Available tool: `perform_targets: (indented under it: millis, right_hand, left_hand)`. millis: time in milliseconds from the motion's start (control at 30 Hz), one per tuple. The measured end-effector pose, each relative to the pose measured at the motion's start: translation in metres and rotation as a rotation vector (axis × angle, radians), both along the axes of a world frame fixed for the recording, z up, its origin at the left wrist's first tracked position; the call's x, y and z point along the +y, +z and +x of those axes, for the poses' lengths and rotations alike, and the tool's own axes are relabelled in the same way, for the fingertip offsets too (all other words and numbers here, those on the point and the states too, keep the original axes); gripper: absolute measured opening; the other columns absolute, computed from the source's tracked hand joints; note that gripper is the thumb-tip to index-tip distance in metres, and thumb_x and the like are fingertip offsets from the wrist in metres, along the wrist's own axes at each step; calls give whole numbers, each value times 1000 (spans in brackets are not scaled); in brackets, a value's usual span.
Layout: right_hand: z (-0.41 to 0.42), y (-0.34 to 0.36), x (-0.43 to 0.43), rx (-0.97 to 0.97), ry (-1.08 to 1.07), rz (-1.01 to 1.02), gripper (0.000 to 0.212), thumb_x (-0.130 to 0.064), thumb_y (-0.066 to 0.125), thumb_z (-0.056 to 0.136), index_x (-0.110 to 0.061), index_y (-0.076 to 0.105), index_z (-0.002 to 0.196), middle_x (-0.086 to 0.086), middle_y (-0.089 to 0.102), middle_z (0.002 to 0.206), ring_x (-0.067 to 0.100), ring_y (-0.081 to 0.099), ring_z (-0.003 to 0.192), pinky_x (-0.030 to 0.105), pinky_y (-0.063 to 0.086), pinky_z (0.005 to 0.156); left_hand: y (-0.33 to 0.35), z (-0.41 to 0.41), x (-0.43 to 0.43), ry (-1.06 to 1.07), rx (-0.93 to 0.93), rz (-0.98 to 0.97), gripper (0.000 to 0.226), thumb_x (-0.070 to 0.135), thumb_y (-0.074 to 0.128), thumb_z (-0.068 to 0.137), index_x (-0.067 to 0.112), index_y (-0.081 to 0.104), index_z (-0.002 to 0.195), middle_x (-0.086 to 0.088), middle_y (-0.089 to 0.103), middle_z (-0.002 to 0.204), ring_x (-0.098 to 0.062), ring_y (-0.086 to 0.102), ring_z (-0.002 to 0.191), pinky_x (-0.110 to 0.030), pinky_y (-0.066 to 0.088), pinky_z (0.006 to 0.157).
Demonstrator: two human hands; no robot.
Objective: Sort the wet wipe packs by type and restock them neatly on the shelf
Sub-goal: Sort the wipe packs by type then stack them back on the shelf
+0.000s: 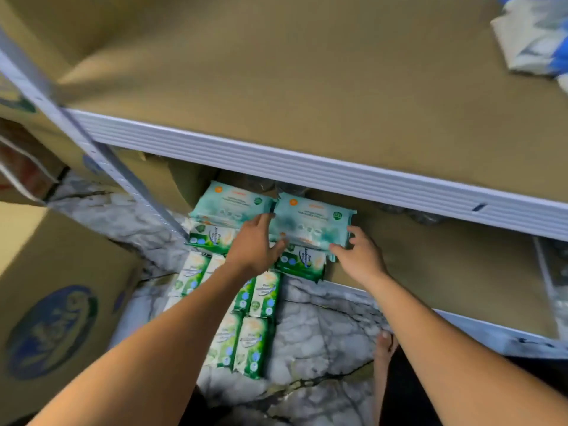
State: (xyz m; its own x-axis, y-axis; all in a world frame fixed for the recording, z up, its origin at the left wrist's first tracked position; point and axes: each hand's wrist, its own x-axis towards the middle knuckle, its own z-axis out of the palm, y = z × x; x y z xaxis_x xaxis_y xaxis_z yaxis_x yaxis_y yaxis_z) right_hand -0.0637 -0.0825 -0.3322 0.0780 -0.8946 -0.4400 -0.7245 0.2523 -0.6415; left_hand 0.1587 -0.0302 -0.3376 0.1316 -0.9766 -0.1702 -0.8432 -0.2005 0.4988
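Two stacks of wipe packs stand at the front left of the bottom shelf (415, 265). Each has pale teal packs on top of green-and-white packs. My left hand (258, 244) and my right hand (359, 256) grip the right teal pack (310, 219) by its left and right front corners. It lies on a green pack (302, 262). The left teal pack (230, 201) rests on another green pack (209, 236). Several green-and-white packs (252, 339) lie in rows on the marble floor below my arms.
The upper shelf board (307, 87) with its white metal rail (307, 170) overhangs the stacks. Crumpled packaging (534, 38) lies on its far right. A white upright (92, 142) and cardboard boxes (49, 302) stand at the left. A bare foot (384, 345) rests on the floor.
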Motion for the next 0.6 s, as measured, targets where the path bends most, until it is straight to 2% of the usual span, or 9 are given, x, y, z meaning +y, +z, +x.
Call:
perform_targets:
  millis: [67, 167, 267, 400, 533, 600]
  right_hand:
    - [1, -18, -10, -25, -65, -29, 62, -33, 69, 91, -20, 42, 146, 5, 57, 137, 25, 55, 120, 27, 43, 86]
    - [4, -25, -19, -110, -137, -44, 79, -40, 73, 87, -23, 31, 152, -3, 57, 127, 21, 56, 116, 29, 45, 92]
    - [12, -45, -30, -212, -160, -15, 71, -44, 79, 80, -29, 43, 138, -9, 66, 118, 17, 65, 107, 40, 54, 94]
    - [19, -65, -35, -377, -197, 2, 79, -32, 83, 78, -26, 39, 143, -13, 66, 120, 9, 65, 108, 44, 54, 98]
    - [19, -69, -37, -447, -230, 11, 85, -22, 83, 79, -27, 33, 147, -18, 65, 117, 2, 65, 106, 40, 54, 99]
    - [18, -69, -37, -461, -220, 29, 83, -21, 82, 80, -31, 33, 145, -18, 65, 117, 2, 65, 104, 42, 55, 96]
  left_hand:
    - [-17, 1, -20, 67, 74, -26, 73, 50, 58, 95, 10, 32, 151, -14, 45, 148, -34, 45, 131, -42, 40, 105]
    - [-26, 1, -38, 179, 235, -17, 83, 53, 61, 92, 13, 25, 155, -12, 41, 154, -33, 44, 136, -42, 40, 111]
    - [-41, 2, -52, 218, 366, 27, 88, 51, 63, 92, 16, 15, 157, -12, 45, 152, -33, 48, 135, -46, 44, 109]
    - [-55, -5, -60, 190, 401, -2, 85, 44, 66, 92, 20, 17, 156, -9, 54, 144, -31, 57, 126, -40, 49, 102]
    - [-60, -3, -67, 234, 428, 13, 88, 44, 68, 90, 19, 16, 156, -8, 57, 141, -30, 56, 126, -38, 48, 102]
    - [-61, -6, -70, 230, 449, 48, 90, 41, 67, 92, 17, 11, 158, -11, 56, 142, -30, 55, 127, -37, 46, 105]
